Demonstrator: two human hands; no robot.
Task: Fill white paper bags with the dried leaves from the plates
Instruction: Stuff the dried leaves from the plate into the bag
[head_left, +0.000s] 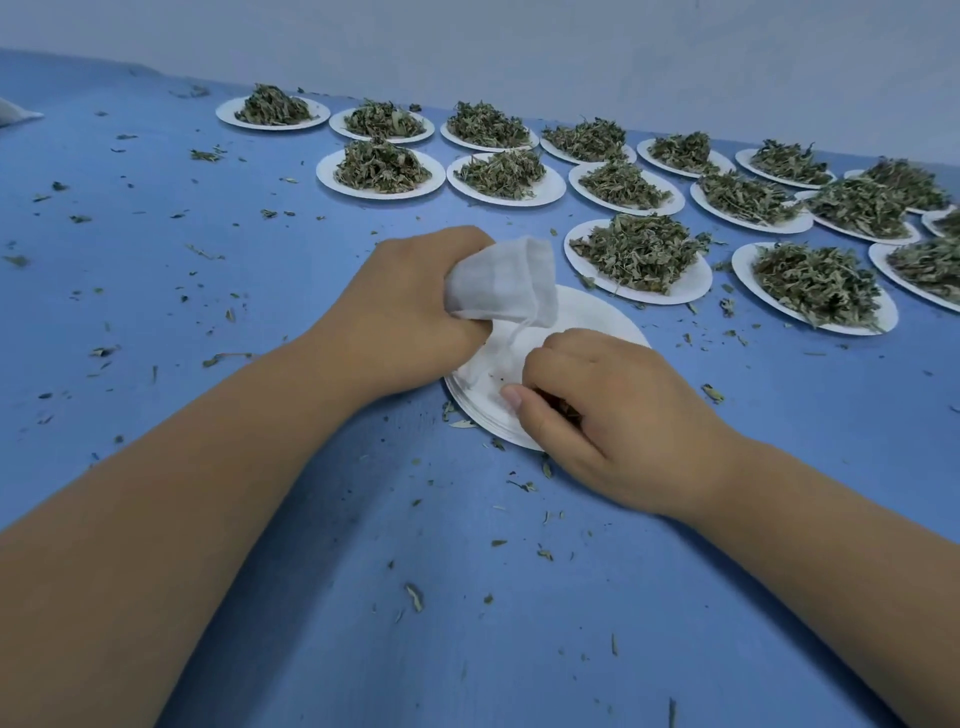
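Non-task stuff: blue surface (218, 322), plain wall (519, 41), one white object (13, 117).
Surface runs back to the pale grey wall. White object lies on it at the far left, cut off by the frame, can't ID.

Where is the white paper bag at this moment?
The bag sits centre of the head view, gripped in the left hand over the nearly bare plate, left of the nearest heaped plate.

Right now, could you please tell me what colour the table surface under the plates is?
Blue; the table shows best in the head view.
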